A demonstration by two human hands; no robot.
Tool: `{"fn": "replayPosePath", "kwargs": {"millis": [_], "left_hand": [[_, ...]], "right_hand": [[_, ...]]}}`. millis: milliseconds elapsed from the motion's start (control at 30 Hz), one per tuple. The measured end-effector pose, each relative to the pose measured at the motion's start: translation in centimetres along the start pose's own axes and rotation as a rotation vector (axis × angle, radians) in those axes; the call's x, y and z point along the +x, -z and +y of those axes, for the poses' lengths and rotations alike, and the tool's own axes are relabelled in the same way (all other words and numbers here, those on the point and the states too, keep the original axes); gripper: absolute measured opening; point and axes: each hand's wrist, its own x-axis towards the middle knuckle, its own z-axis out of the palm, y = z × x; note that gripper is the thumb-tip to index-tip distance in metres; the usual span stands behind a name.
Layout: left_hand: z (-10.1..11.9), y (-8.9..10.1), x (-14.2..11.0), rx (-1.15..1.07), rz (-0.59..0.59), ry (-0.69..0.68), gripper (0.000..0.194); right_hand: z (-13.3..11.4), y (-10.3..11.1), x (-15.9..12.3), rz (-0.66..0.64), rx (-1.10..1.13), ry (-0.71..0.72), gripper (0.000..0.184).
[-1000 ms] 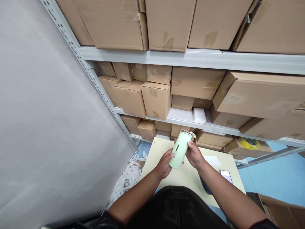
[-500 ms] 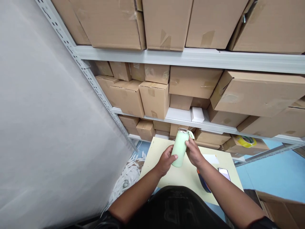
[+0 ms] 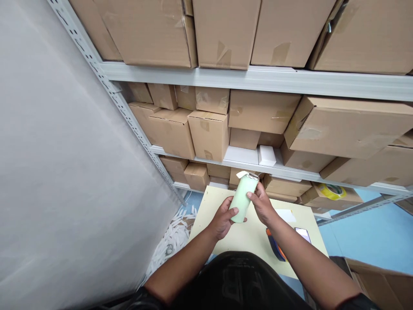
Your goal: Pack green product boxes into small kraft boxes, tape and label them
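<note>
A pale green bottle (image 3: 242, 199) is held between my two hands above the table, tilted with its top leaning to the right. At its top a metallic-looking end shows, and a whitish-green strap sticks out on the left side. My left hand (image 3: 223, 218) grips the lower part, thumb across the front and fingertips showing past the bottom edge. My right hand (image 3: 260, 203) is closed on the upper right side, thumb on the front and fingers partly hidden behind it.
Below lies a cream table (image 3: 232, 246) with a phone (image 3: 302, 234), a white paper (image 3: 285, 215) and a dark blue and orange object (image 3: 276, 246). Shelves with cardboard boxes (image 3: 208, 134) rise beyond it. Yellow tape (image 3: 332, 191) sits on a box at right. White strips (image 3: 174, 234) litter the floor.
The bottle has turned in my hands, so its strap has gone from the right side to the left. It now leans more to the right.
</note>
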Motion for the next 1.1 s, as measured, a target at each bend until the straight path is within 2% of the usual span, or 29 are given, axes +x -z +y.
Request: {"fn": "replayPosePath", "kwargs": {"millis": [133,200,267,400,500,567,700,800,867,933,1033,1100], "left_hand": [[-0.1,0.0,0.1,-0.039,-0.061,0.074,0.059],[-0.3,0.1,0.2,-0.041,-0.069,0.135,0.061],[-0.5,0.0,0.3,-0.018,-0.056,0.160,0.060],[-0.5,-0.6,0.2,0.089,-0.029,0.035,0.057],[-0.3,-0.9,0.1,0.116,-0.011,-0.008,0.058],[-0.2,-1.0,0.2,0.092,-0.026,-0.002,0.057],[-0.3,-0.6,0.7,0.024,-0.083,0.034,0.060],[-0.5,-0.4,1.0,0.001,-0.125,0.073,0.062],[-0.5,-0.3,1.1,0.006,-0.126,0.101,0.061],[-0.5,-0.4,1.1,0.051,-0.076,0.087,0.059],[-0.3,-0.6,1.0,0.180,-0.016,-0.026,0.059],[0.0,-0.8,1.0,0.257,-0.030,-0.104,0.063]], "right_hand": [[-0.3,0.4,-0.4,-0.143,0.061,-0.155,0.049],[-0.3,0.7,-0.4,-0.157,0.074,-0.186,0.046],[-0.3,0.7,-0.2,-0.112,0.067,-0.170,0.045],[-0.3,0.1,0.4,0.025,0.029,-0.081,0.057],[-0.4,-0.3,0.3,0.063,-0.008,-0.042,0.063],[-0.5,-0.2,0.1,0.020,-0.015,-0.058,0.060],[-0.9,0.6,-0.2,-0.184,0.091,-0.170,0.054],[-1.1,1.0,-0.1,-0.242,0.164,-0.215,0.045],[-1.1,1.0,0.1,-0.213,0.159,-0.204,0.040],[-1.0,0.9,0.5,-0.146,0.130,-0.155,0.043],[-0.6,0.8,1.1,-0.019,0.101,-0.069,0.054],[-0.5,0.7,1.3,0.045,0.084,-0.035,0.059]]}}
